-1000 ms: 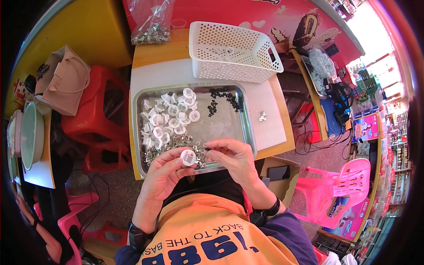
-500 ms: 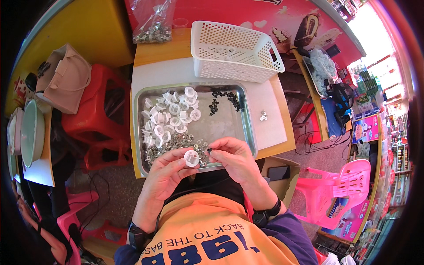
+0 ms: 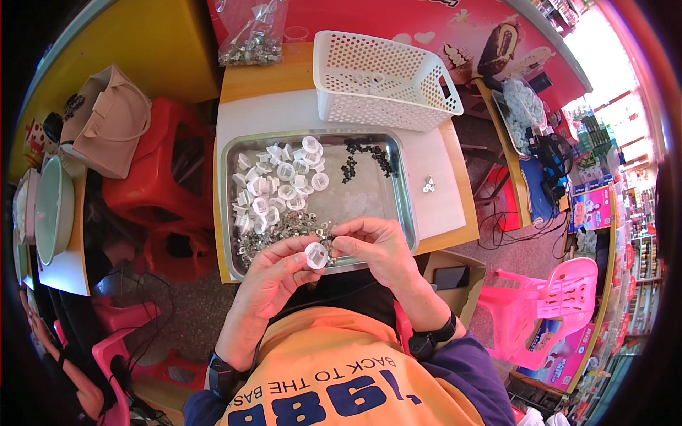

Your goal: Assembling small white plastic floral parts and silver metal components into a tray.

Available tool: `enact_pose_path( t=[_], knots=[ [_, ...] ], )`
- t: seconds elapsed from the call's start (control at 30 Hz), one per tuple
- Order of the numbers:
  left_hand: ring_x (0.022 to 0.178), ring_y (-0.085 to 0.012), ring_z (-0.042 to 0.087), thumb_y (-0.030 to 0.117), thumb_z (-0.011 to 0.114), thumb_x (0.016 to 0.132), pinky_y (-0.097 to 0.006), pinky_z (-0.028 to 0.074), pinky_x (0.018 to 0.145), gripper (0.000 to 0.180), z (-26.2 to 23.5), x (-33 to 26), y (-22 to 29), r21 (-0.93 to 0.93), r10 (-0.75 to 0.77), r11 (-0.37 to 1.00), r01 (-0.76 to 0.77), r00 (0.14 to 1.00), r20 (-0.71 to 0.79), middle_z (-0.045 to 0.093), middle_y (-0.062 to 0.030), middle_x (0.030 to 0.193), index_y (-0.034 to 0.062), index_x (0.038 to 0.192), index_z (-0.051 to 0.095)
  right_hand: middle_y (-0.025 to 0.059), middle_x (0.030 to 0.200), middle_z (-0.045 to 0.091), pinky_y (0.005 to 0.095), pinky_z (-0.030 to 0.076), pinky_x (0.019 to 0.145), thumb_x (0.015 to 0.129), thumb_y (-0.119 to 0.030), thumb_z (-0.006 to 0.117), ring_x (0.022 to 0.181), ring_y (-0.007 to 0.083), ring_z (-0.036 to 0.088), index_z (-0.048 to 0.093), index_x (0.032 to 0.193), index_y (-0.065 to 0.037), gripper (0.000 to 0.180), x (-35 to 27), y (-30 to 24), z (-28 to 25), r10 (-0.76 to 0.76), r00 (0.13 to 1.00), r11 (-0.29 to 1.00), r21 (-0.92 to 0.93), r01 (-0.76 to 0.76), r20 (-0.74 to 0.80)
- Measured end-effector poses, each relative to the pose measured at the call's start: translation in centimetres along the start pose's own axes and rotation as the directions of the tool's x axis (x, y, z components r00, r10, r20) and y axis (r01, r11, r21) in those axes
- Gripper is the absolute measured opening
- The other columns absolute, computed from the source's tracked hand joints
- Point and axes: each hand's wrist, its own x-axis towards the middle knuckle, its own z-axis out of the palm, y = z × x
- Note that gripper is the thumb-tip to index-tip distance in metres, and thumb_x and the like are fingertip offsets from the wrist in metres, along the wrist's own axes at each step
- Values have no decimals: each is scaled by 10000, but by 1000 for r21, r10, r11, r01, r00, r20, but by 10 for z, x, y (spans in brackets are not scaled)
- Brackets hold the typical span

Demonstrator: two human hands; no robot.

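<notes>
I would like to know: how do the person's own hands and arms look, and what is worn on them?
The left hand and right hand wear no gloves. A black band with a dark, boxy device circles the right wrist; another dark device sits on the left. The visible sleeves are dark purple.

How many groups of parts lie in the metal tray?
3: white plastic parts at upper left, metal pieces below them, black pieces at upper right. More may be hidden behind the left hand.
</notes>
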Motion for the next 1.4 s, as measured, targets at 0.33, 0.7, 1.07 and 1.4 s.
enact_pose_path(
  t=[0.33, 0.7, 1.07, 1.4],
  knots=[
    [778, -157, 648, 119, 568, 919, -256, 534, 676, 187, -6, 0, -3, -23, -19, 1000, 20, 999, 33, 657, -88, 887, -3, 1059, 587, 29, 855, 592, 308, 462, 720, 726, -33, 717, 817, 201, 591, 677, 876, -93, 166, -1, -13, 13, -496, 795, 444, -686, 577, 348],
    [754, -148, 628, 123, 611, 895, -257, 505, 674, 163, -10, 0, -7, 66, -20, 998, 18, 999, 26, 652, -79, 844, -7, 992, 626, -18, 857, 601, 310, 392, 748, 670, -114, 768, 789, 179, 564, 686, 836, -125, 186, 1, -11, 12, -545, 674, 157, -728, 667, 499],
    [715, -142, 602, 169, 675, 852, -237, 489, 635, 162, -23, 1, -17, -121, -137, 981, 151, 984, 115, 641, -81, 814, 15, 883, 637, -17, 860, 618, 309, 378, 754, 661, -100, 776, 764, 152, 575, 681, 830, -117, 194, 3, -2, 8, -521, 678, 280, -647, 710, 518],
    [714, -153, 599, 106, 677, 841, -251, 493, 636, 116, -18, 2, -15, 6, -61, 998, 61, 998, 35, 638, -103, 792, -7, 840, 652, -7, 897, 611, 346, 376, 778, 630, -84, 765, 774, 148, 563, 680, 855, -104, 242, -3, 3, 8, -533, 587, 29, -680, 732, 609]
  ],
)
